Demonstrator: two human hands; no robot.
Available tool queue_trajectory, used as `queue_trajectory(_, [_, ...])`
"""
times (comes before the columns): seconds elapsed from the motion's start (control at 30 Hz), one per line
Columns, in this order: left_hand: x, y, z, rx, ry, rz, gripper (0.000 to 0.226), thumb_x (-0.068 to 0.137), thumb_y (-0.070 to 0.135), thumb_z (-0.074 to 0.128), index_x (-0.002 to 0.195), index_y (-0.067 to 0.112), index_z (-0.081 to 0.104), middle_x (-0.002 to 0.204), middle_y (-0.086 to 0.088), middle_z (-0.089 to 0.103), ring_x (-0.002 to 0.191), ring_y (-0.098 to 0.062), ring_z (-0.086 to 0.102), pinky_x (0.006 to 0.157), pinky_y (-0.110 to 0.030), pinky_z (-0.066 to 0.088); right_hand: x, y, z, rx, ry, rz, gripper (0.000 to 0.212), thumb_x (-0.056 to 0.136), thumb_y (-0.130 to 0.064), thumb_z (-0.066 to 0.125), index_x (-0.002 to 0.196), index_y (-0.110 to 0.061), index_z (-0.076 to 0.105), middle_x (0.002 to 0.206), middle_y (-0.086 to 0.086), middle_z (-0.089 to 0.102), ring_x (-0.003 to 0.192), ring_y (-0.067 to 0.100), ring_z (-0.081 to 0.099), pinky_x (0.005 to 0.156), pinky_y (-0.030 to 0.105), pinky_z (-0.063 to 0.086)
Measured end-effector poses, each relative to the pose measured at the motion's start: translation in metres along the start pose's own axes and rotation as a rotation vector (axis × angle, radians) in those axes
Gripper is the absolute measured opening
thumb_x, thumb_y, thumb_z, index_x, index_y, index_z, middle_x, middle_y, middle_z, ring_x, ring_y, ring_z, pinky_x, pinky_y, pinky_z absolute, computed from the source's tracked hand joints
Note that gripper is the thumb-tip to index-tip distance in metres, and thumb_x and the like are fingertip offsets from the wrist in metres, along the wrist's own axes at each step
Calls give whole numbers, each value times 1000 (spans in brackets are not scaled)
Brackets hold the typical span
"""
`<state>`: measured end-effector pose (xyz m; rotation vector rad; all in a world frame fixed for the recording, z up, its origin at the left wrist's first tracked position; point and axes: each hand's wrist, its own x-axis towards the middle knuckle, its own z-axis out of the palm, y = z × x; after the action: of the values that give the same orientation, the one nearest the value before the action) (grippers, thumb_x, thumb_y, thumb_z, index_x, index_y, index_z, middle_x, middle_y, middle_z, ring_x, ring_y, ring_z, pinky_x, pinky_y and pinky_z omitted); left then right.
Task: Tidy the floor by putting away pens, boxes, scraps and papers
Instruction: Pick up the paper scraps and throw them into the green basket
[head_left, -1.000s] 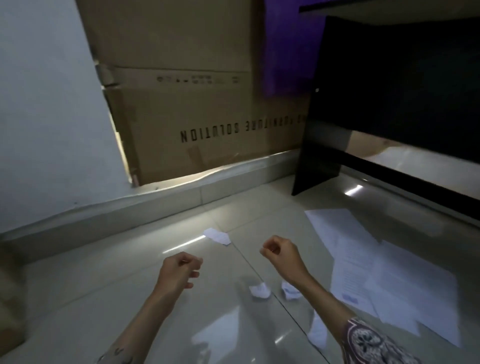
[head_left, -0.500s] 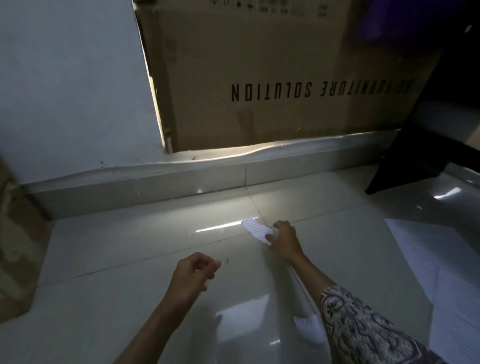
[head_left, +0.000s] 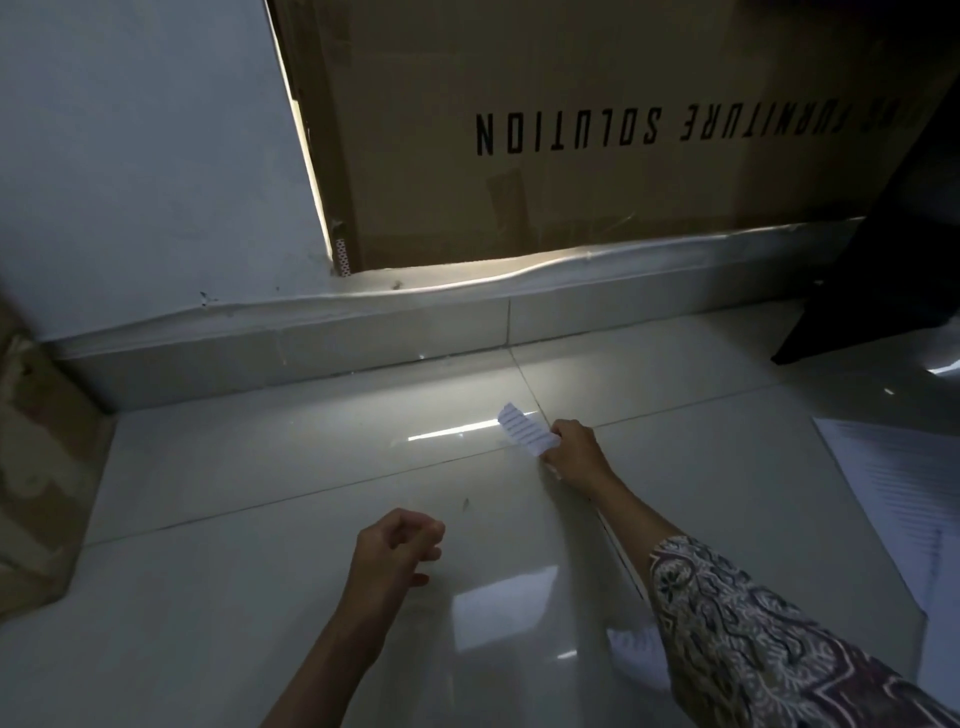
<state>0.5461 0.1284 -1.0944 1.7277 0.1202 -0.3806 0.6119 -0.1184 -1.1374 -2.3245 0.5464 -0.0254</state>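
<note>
My right hand (head_left: 574, 452) reaches forward over the glossy tiled floor and pinches the near end of a small lined paper scrap (head_left: 525, 429), which sticks out to the upper left of my fingers. My left hand (head_left: 397, 545) hovers nearer to me, loosely curled, with nothing in it. Printed paper sheets (head_left: 906, 499) lie flat on the floor at the right edge. Another small white scrap (head_left: 636, 649) lies beside my right forearm, partly hidden by the patterned sleeve.
A large cardboard box (head_left: 597, 130) printed "FURNITURE SOLUTION" leans against the wall behind a low tiled skirting (head_left: 291, 353). A dark furniture panel (head_left: 893, 280) stands at the right. Another cardboard piece (head_left: 36, 467) sits at the left edge.
My right hand went forward from a closed fist near me to the scrap and has taken hold of it. The view shifted left and forward. My left hand stayed curled.
</note>
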Motion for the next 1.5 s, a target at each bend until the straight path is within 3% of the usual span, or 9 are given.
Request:
queue_trajectory(0.1, [-5, -5, 13, 3, -18, 3, 4, 85, 7, 62, 82, 4, 63, 81, -12, 65, 73, -21, 63, 58, -26, 47, -19, -1, -11, 132, -30, -29, 3, 79, 3, 60, 76, 2, 59, 76, 14, 59, 73, 20, 55, 50, 17, 38])
queue_trajectory(0.27, [-21, -11, 59, 131, -94, 51, 5, 82, 7, 66, 79, 7, 61, 74, -8, 61, 62, -18, 56, 46, -18, 44, -60, 2, -50, 354, -45, -5, 27, 80, 2, 64, 106, 5, 64, 97, 21, 68, 79, 29, 67, 52, 21, 56])
queue_trajectory(0.43, [-40, -13, 115, 340, -243, 204, 13, 82, 8, 66, 93, 7, 59, 91, -8, 59, 82, -20, 56, 77, -29, 49, -106, 12, -96, 494, -40, 12, 33, 81, 3, 64, 113, -2, 62, 101, 15, 67, 76, 22, 65, 56, 25, 57])
queue_trajectory(0.57, [-49, -29, 145, 717, -438, 403, 45, 88, 13, 57, 131, 15, 46, 123, -9, 46, 115, -21, 43, 94, -26, 37, -144, 26, -118, 557, 12, 59, 33, 82, 1, 63, 114, -6, 61, 98, 7, 66, 76, 11, 64, 54, 14, 54])
queue_trajectory(0.67, [-49, -33, 158, 1000, -519, 568, 60, 87, 10, 54, 141, 26, 35, 129, -8, 41, 120, -25, 37, 95, -30, 34, -171, 40, -124, 602, 46, 96, 32, 83, 0, 63, 113, -10, 61, 91, -2, 65, 76, 5, 63, 52, 10, 51])
queue_trajectory(0.8, [-43, -37, 161, 1172, -555, 711, 46, 82, 12, 53, 127, 23, 52, 126, -8, 43, 118, -23, 37, 91, -30, 32, -198, 59, -126, 667, 94, 127, 26, 82, 3, 62, 102, -14, 64, 84, -4, 68, 72, 7, 66, 55, 13, 53])
queue_trajectory(1.07, [-48, -36, 152, 868, -381, 591, 6, 85, 14, 54, 82, 11, 58, 89, -7, 58, 88, -20, 53, 72, -26, 34, -238, 84, -115, 809, 173, 282, 17, 84, 3, 59, 92, -11, 65, 80, 3, 69, 69, 18, 66, 55, 22, 56])
queue_trajectory(1.2, [-72, -29, 142, 434, -351, 384, 29, 85, 5, 58, 64, 17, 43, 59, 4, 48, 55, -8, 44, 51, -13, 31, -262, 77, -103, 894, 166, 292, 22, 83, 6, 59, 83, -15, 67, 74, 1, 71, 64, 18, 66, 51, 24, 57])
queue_trajectory(1.5, [-149, -28, 133, 96, -267, 222, 29, 91, 11, 55, 63, 11, 48, 56, 4, 54, 54, -8, 52, 50, -17, 43, -313, 55, -62, 1000, 117, 301, 17, 83, 8, 59, 81, -4, 71, 65, 3, 73, 56, 15, 69, 48, 24, 55])
